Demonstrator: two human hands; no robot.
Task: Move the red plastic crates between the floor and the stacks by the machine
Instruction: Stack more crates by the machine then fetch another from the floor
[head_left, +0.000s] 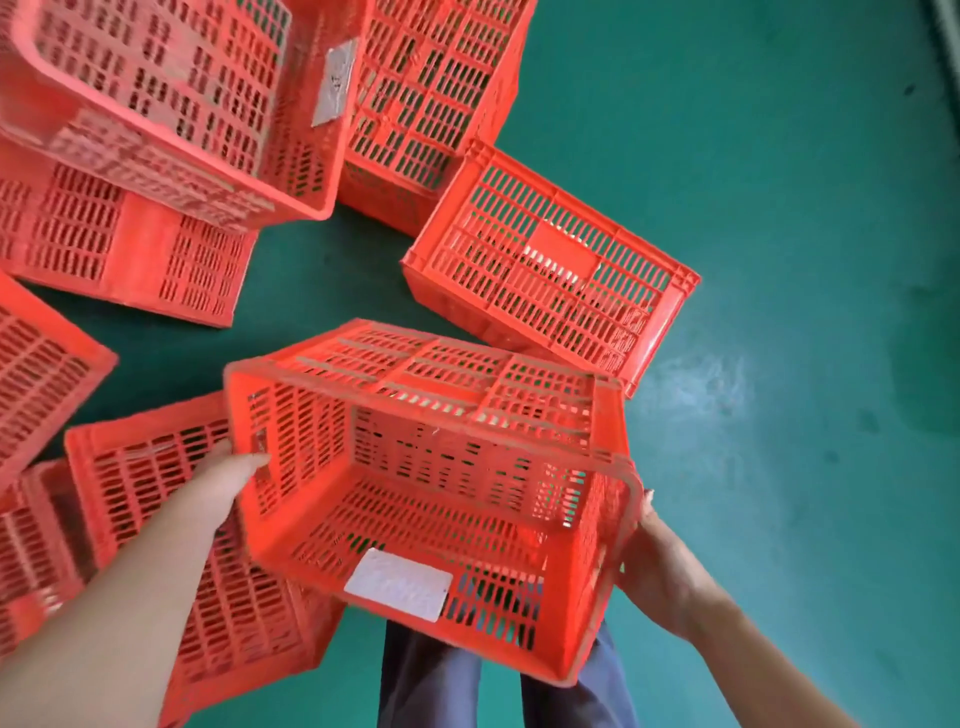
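A red slatted plastic crate with a white label hangs tilted above the green floor, its open side turned toward the person. The left hand grips its left rim, thumb hooked inside; the right hand seems clamped on the right wall, fingers hidden. Other red crates lie scattered around it.

A red slatted plastic crate with a white label on its near wall is held tilted above the floor, open side facing up. Other matching red plastic crates lie scattered on the green floor around it, several overturned or tilted.
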